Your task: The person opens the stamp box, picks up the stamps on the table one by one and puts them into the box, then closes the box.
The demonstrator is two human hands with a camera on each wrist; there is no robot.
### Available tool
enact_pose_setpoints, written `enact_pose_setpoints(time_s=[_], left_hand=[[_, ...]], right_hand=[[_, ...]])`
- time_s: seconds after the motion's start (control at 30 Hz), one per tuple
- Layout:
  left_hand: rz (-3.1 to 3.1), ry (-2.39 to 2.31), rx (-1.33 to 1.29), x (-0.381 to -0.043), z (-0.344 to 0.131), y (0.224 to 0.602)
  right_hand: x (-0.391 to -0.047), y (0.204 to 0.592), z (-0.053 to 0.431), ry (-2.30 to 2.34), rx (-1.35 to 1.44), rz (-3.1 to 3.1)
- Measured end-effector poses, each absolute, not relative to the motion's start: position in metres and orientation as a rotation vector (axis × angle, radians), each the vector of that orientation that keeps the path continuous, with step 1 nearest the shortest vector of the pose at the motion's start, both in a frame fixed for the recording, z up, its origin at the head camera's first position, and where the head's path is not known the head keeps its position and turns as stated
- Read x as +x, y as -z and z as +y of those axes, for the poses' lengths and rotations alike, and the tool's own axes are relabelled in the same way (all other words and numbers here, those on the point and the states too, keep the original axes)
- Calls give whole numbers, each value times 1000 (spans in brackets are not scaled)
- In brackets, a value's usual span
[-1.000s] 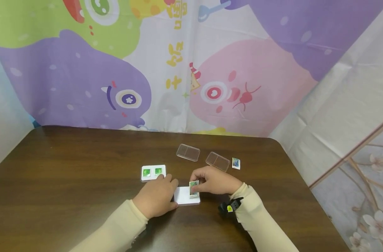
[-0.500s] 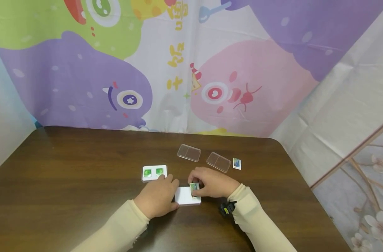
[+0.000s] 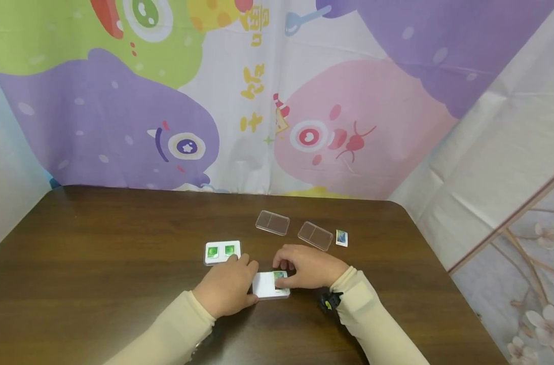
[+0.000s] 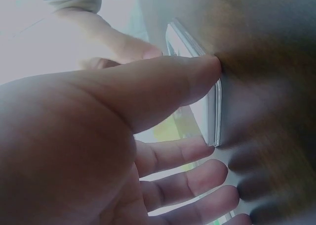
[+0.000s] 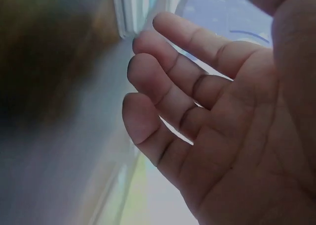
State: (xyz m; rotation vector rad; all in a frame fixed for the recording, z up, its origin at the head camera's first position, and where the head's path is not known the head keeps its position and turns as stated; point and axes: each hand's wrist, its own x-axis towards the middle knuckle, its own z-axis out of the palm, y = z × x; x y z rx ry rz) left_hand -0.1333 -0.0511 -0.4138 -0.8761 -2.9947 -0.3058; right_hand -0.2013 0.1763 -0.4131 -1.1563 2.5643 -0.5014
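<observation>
In the head view, a small flat white case (image 3: pixel 263 285) lies on the dark wooden table. My left hand (image 3: pixel 224 287) holds it by its left end, thumb at the near edge and forefinger at the far edge; the left wrist view shows the thumb (image 4: pixel 197 76) across the case's rim (image 4: pixel 213 116). A stamp-like picture piece (image 3: pixel 279 275) with a pale border lies on the case's right half. The thumb of my right hand (image 3: pixel 314 266) rests on that piece, partly hiding it. In the right wrist view the other fingers (image 5: pixel 148 79) are loosely bent and hold nothing.
A second white case (image 3: pixel 221 245) with two green pieces sits behind my left hand. Two clear plastic lids (image 3: pixel 272 223) lie farther back, beside another picture piece (image 3: pixel 341 238) at the right. A printed cloth (image 3: pixel 245 167) hangs behind the table.
The picture piece has gone from tilted up in my right hand to lying down on the case's right half. My right fingertips have spread off it. My left hand keeps its hold.
</observation>
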Motion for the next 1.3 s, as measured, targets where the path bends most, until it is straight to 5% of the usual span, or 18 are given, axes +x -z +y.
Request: enact_pose_setpoints(time_s=[1.3], left_hand=[[-2999,312,-876,-132,-50,411]], right_hand=[[-193,408,171,369,-1211,2585]])
